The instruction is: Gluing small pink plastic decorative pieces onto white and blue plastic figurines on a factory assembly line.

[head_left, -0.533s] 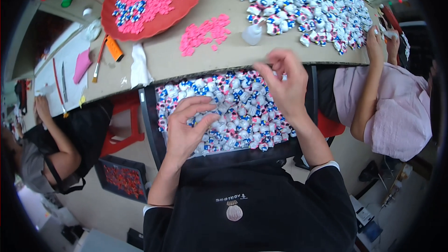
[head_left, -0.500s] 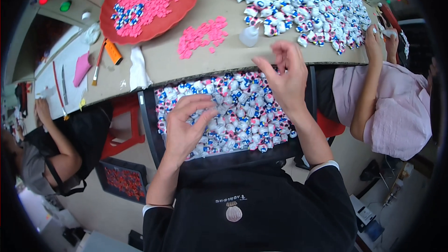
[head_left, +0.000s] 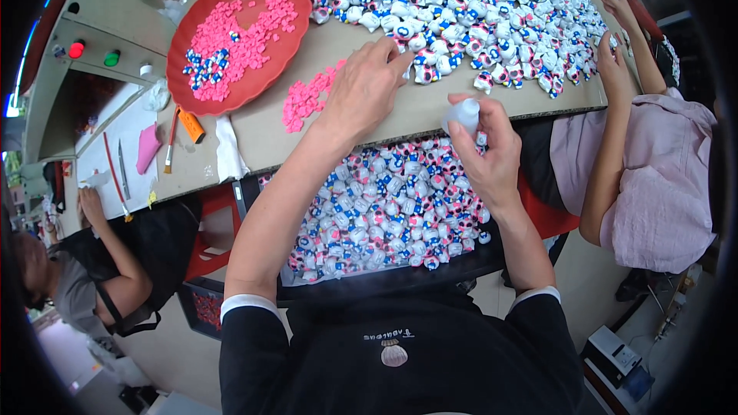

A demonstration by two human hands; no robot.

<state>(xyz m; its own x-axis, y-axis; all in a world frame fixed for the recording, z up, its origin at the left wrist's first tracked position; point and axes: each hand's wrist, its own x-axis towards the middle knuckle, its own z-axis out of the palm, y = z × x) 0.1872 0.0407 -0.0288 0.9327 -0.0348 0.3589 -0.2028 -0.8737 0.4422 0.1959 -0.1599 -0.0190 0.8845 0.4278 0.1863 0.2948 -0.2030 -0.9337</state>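
My right hand grips a small translucent white squeeze bottle above the tray's far right corner. At the near left edge of a big heap of small white, blue and pink painted figures, my left hand bends its fingers down over the tabletop. Its fingertips reach the nearest figures, and what they pinch, if anything, is hidden. Below both hands, a black tray is full of similar figures. Small flat pink pieces lie on the table left of my left hand.
A red scalloped plate holds pink and blue-white pieces. To its left are a brush, an orange tool and a white cloth. Co-workers sit at left and right. A dark crate stands on the floor.
My right hand has picked up the bottle from the table and holds it nearer me. My left hand has moved from above the tray to the heap's edge. The view has shifted slightly.
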